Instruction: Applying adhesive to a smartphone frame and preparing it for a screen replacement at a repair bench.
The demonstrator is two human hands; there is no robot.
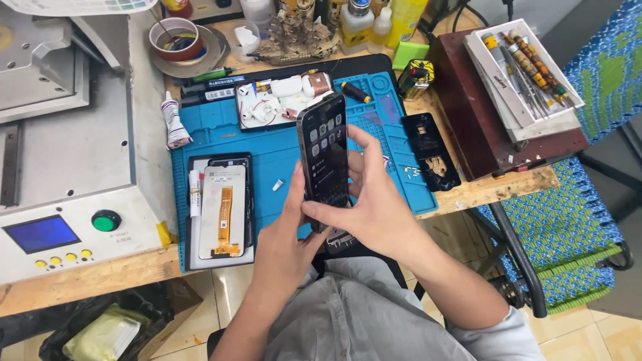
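Smartphone (pixel 324 150): lit, upright above the tabletop's near edge.
Left hand (pixel 284 230): clamped on it, fingers hidden.
Right hand (pixel 374 200): clamped likewise.

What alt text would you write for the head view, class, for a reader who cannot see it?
Two bare hands, left hand and right hand, hold a lit smartphone upright over a blue work mat on a cluttered wooden bench, beside a detached phone screen.

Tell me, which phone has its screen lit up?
The dark phone held upright in both hands. Its screen shows icons; the opened black one at the mat's right edge lies dark.
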